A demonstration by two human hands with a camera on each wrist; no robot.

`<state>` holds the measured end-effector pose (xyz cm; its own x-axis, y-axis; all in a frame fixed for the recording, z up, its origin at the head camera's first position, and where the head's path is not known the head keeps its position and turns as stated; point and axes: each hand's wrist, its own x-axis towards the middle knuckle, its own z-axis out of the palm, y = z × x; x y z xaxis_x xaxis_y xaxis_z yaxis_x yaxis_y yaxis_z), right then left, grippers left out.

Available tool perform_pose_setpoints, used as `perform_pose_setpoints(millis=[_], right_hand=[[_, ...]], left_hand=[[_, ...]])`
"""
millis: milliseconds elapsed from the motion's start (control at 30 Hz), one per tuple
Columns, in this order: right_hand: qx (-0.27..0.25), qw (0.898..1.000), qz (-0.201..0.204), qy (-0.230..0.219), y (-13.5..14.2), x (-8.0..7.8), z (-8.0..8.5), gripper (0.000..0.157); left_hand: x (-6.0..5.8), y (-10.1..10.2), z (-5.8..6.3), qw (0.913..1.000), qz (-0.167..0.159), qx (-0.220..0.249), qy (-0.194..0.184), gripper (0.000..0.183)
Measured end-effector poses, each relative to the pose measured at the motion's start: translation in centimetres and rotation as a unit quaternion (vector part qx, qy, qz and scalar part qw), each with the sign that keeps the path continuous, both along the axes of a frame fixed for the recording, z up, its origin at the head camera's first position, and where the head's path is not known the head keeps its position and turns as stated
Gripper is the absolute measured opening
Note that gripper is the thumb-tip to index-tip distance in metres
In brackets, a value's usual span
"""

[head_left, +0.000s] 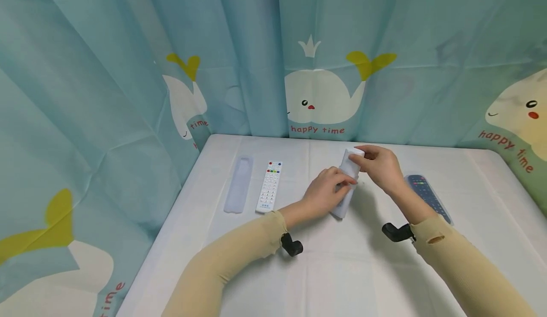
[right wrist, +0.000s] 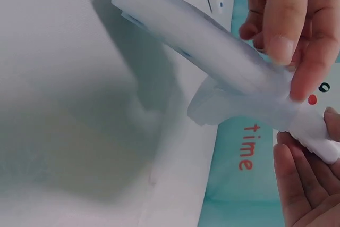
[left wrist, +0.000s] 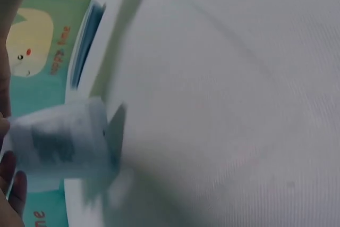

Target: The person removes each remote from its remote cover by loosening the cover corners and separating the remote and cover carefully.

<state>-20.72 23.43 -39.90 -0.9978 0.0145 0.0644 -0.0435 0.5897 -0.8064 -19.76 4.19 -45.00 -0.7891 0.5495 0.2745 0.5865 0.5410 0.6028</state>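
A white remote control is tilted above the table, with a translucent sleeve around part of it; a loose flap of the sleeve hangs beneath. My left hand pinches its middle between thumb and fingers. At the far end, my right hand grips it between thumb and fingertips. The near end looks blurred in the left wrist view. Small blue marks show along its lower side in the right wrist view. Fingers hide where the sleeve's edge lies.
To the left, an unheld translucent cover lies beside another white remote with coloured buttons. A dark blue-grey remote in a clear cover lies on the right. The white table meets a blue curtain at the back.
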Motion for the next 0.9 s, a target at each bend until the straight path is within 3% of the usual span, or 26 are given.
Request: perform_pose_setpoints(millis=[67,200,533,900], right_hand=[[-0.002,1.0,0.003,-0.001,0.2,0.0,-0.2,0.061],[-0.01,1.0,0.01,-0.004,0.4,0.0,-0.3,0.059],[-0.043,0.998,0.044,-0.012,0.7,0.3,-0.1,0.054],[-0.043,0.997,0.062,-0.016,0.6,0.4,-0.1,0.056]], left_hand=[[-0.2,-0.4,0.2,0.9994,0.004,0.02,-0.027,0.019],[-0.7,-1.2,0.5,0.9979,0.027,0.043,-0.04,0.019],[-2.0,-1.9,0.1,0.9962,0.078,0.001,-0.04,0.024],[-2.0,-2.0,0.6,0.9964,0.077,-0.03,0.018,0.015]])
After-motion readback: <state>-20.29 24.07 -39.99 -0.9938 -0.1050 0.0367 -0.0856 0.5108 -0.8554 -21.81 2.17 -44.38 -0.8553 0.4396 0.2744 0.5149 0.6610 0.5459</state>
